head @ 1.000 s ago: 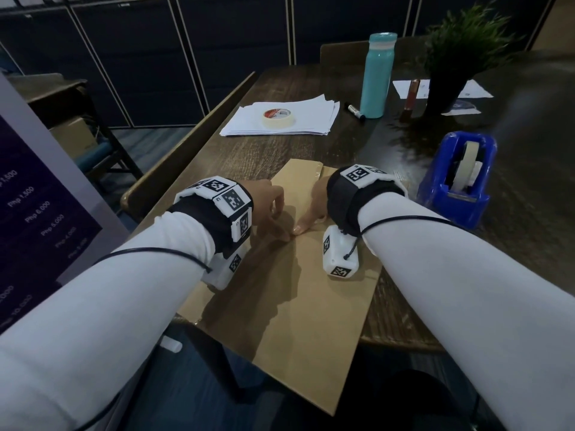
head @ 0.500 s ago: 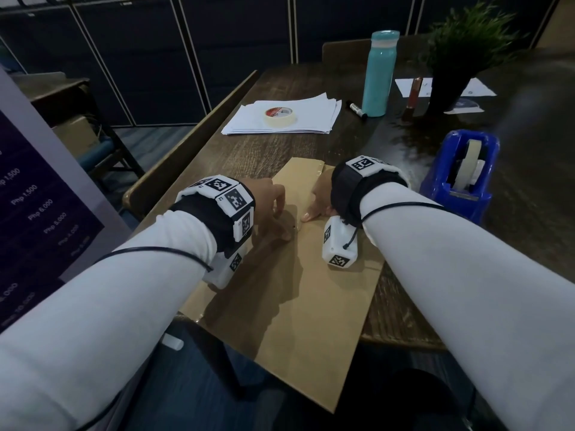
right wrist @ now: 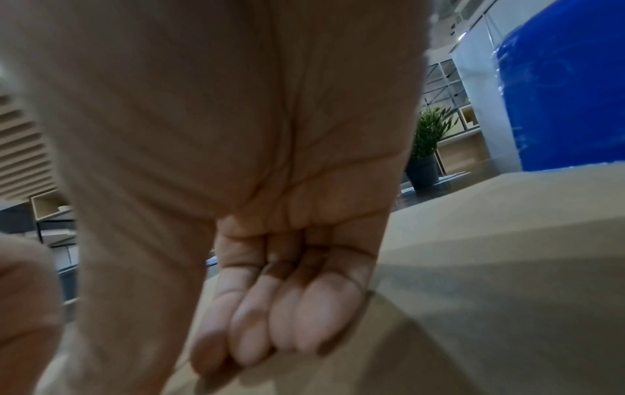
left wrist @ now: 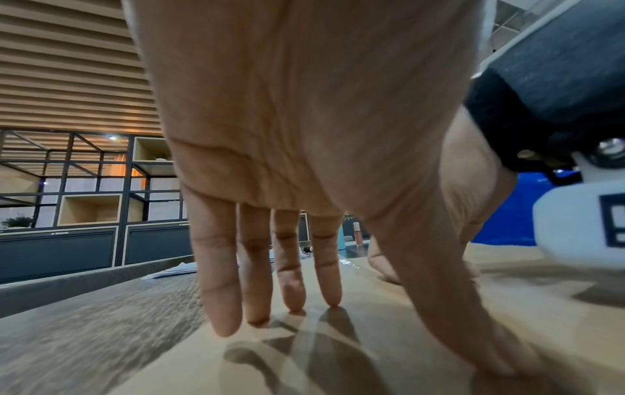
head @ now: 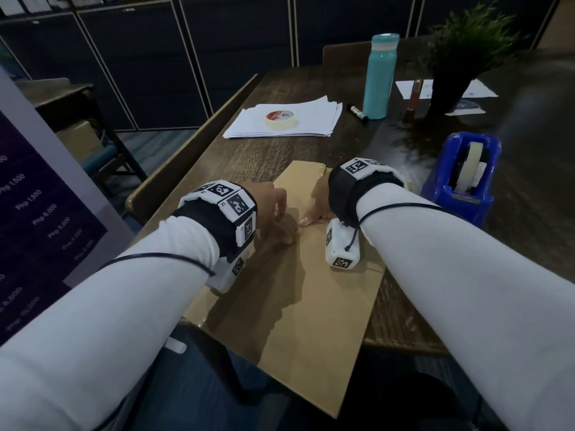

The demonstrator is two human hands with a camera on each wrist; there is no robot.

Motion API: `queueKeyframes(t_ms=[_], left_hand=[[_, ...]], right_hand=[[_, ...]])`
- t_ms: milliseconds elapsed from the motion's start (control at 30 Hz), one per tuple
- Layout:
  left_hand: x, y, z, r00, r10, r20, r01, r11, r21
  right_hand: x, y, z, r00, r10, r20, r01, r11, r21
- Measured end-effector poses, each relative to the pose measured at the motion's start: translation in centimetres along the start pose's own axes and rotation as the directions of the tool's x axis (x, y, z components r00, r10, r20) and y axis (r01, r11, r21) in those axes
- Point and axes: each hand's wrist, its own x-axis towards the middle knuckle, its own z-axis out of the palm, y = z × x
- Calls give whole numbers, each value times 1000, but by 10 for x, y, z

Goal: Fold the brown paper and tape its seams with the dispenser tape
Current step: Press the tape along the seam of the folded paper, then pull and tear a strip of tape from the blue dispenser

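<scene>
Brown paper lies flat on the table, near end overhanging. Left hand presses it with spread straight fingers; right hand presses, fingers together. Blue dispenser far right. Left board reads "Php 6,000", "Php 5,000"

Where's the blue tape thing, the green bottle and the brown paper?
blue tape dispenser [head: 441, 194]: head view, on its blue side wall.
green bottle [head: 380, 79]: head view, on the middle of its body.
brown paper [head: 298, 321]: head view, on its bare middle.
</scene>
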Motion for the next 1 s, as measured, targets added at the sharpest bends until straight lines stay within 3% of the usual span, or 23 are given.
queueKeyframes(t_ms=[133,233,367,567,733,867,1000], left_hand=[[-2,1,-2,1000,1,14,0,1000,-13],[-3,1,-1,1000,2,6,-2,1000,4],[-5,3,1,1000,-14,9,13,999,38],[-13,0,-6,995,5,96,-8,1000,28],[-16,-6,-10,995,-13,98,15,1000,-20],[-21,-3,-15,990,-46,136,47,999,-5],[-31,16,-26,1000,22,15,-22,1000,-8]], right_hand=[[-16,1,0,999,10,39,-13,997,74],[-36,2,6,997,9,72,-34,938,345],[-58,-1,12,1000,-1,14,-8,816,577],[-106,9,13,975,-98,-202,168,913,372],[-139,33,8,921,-43,-387,136,966,219],[-158,52,0,892,-5,-452,75,988,138],[-167,78,-8,851,53,-522,12,993,121]])
